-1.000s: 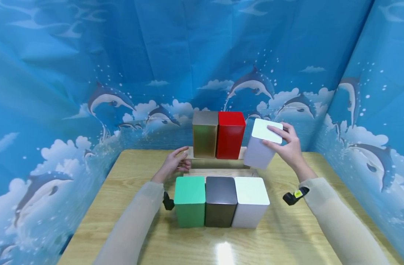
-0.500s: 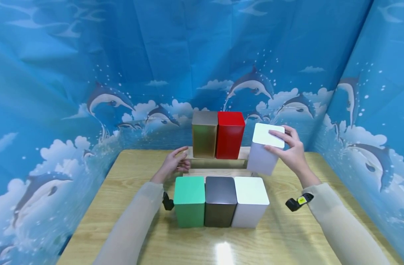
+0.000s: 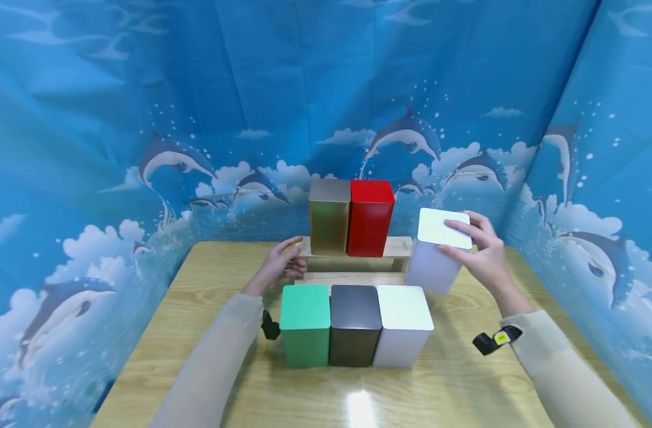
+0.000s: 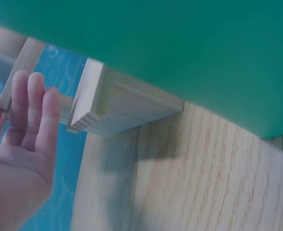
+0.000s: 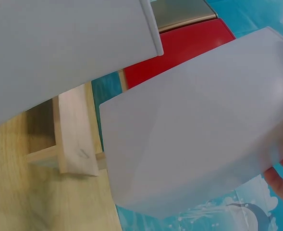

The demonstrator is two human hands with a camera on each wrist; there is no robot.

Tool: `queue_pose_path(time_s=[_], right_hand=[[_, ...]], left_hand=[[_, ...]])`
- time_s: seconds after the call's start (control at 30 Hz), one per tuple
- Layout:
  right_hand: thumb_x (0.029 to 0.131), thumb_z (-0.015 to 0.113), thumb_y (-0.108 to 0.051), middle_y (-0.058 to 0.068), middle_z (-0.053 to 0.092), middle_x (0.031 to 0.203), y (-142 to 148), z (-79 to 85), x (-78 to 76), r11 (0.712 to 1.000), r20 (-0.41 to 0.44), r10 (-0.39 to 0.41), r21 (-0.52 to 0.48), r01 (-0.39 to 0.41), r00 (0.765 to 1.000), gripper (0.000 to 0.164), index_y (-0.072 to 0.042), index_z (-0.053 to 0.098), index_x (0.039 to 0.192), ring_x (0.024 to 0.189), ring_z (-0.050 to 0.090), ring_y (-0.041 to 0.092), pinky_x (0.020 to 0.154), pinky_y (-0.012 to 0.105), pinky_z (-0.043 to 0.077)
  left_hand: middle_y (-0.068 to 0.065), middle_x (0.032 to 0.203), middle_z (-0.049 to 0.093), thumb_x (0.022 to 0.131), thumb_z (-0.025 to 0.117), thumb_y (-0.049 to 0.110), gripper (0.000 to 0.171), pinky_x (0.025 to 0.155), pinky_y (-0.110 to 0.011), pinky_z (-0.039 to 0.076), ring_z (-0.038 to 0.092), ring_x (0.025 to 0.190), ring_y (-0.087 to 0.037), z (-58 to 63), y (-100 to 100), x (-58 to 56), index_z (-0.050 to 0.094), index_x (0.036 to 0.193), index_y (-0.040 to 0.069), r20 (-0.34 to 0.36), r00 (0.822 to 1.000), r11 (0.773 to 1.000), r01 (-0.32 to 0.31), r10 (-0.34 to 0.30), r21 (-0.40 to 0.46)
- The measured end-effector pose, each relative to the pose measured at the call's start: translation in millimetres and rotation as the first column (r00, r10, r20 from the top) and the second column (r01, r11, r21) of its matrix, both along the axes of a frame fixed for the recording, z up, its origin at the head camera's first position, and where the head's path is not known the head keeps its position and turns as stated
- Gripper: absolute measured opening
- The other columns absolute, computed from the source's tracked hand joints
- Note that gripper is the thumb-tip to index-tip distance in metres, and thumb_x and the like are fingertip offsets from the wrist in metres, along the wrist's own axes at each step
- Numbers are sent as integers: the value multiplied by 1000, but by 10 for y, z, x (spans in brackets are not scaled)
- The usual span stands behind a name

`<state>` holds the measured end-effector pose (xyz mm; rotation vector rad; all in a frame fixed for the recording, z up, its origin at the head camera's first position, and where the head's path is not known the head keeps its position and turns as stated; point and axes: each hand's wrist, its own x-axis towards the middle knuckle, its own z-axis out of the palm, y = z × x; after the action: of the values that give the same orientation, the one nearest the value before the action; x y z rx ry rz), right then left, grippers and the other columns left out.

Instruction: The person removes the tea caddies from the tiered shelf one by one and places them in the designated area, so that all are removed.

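Note:
My right hand (image 3: 485, 254) grips the top of a white rectangular canister (image 3: 435, 264), fingers over its lid and thumb at the near side. The canister hangs slightly tilted at the right end of a wooden step rack (image 3: 397, 245); it fills much of the right wrist view. On the rack's upper board stand a gold canister (image 3: 330, 229) and a red canister (image 3: 371, 227), side by side. At the board's left end, my left hand (image 3: 274, 264) holds the rack, thumb on top and the other fingers lower; the left wrist view shows several of them nearly straight.
Before the rack stand a green canister (image 3: 305, 345), a black canister (image 3: 355, 345) and a second white canister (image 3: 400, 346) in a tight row, hiding part of its lower step (image 3: 352, 278). The wooden table (image 3: 197, 333) meets a blue dolphin-print curtain (image 3: 251, 119) behind.
My right hand has carried the white canister right and toward me, away from the red one, uncovering the right end of the rack's upper board. My left hand stays in place.

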<state>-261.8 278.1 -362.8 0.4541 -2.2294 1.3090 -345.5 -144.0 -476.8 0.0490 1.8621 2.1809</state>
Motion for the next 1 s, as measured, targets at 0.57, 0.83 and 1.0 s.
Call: queue_pose_path(time_s=[0.57, 0.83, 1.0], right_hand=[[74, 74, 8, 10, 41, 131, 13, -30, 398, 1000, 32, -2, 22, 2, 999, 44, 6, 62, 115, 118, 37, 10, 85, 8, 37], [73, 75, 7, 16, 41, 132, 129, -219, 428, 999, 43, -24, 30, 23, 999, 44, 3, 63, 115, 116, 40, 6, 85, 6, 36], [72, 73, 11, 20, 41, 129, 103, -206, 532, 1000, 33, 17, -13, -16, 999, 43, 7, 62, 114, 116, 40, 8, 86, 7, 37]], left_hand=[[-33, 108, 56, 98, 49, 25, 46, 84, -51, 49, 65, 77, -25, 200, -27, 113, 37, 143, 19, 4, 996, 996, 86, -86, 0], [-23, 94, 64, 96, 52, 29, 40, 75, -45, 54, 64, 71, -22, 44, -10, 31, 47, 135, 27, 6, 1000, 1000, 19, -19, -8], [-15, 87, 65, 96, 52, 29, 39, 73, -43, 55, 64, 70, -22, 37, -1, 29, 48, 134, 28, -6, 1000, 1000, 16, -16, -17]])
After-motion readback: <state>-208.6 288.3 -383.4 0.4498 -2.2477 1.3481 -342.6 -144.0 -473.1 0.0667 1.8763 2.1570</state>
